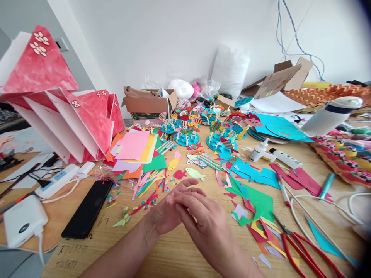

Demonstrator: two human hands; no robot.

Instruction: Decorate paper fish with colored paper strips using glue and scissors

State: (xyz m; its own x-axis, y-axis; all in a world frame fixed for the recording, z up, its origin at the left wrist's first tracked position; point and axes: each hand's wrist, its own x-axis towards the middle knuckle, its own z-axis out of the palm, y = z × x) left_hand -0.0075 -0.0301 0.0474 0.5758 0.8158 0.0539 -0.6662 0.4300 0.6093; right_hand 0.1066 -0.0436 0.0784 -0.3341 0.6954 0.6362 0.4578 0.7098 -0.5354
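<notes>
Both hands meet low over the wooden tabletop (185, 255). The left hand (169, 210) and the right hand (207, 227) press their fingertips together around something very small. A speck of yellow (174, 201) shows at the point where the fingers meet, probably a scrap of paper; the right hand covers most of it, so what it is cannot be told for certain. Both grips look closed on that one bit, thumbs against forefingers, the right hand lying over the left.

Judging by this, the work in hand is fine shaping of a small paper piece, a pinching, folding or rolling done between the fingertips, held up off the tabletop, not resting on it.

Just beyond the grip lie paper fish: a green fish (196, 173), a yellow fish (173, 164) and a red fish (179, 174). Farther off stand blue paper discs (187, 138) with curled strips. To the right of the grip lie green paper offcuts (256, 202), and beyond them a glue bottle (261, 151). Red-handled scissors (301, 249) lie near the right hand's wrist side. To the left of the grip lies a black phone (87, 208).

Any further handling of so small a piece calls for a light, steady pinch, since it could easily slip and be lost among the coloured scraps beneath.
</notes>
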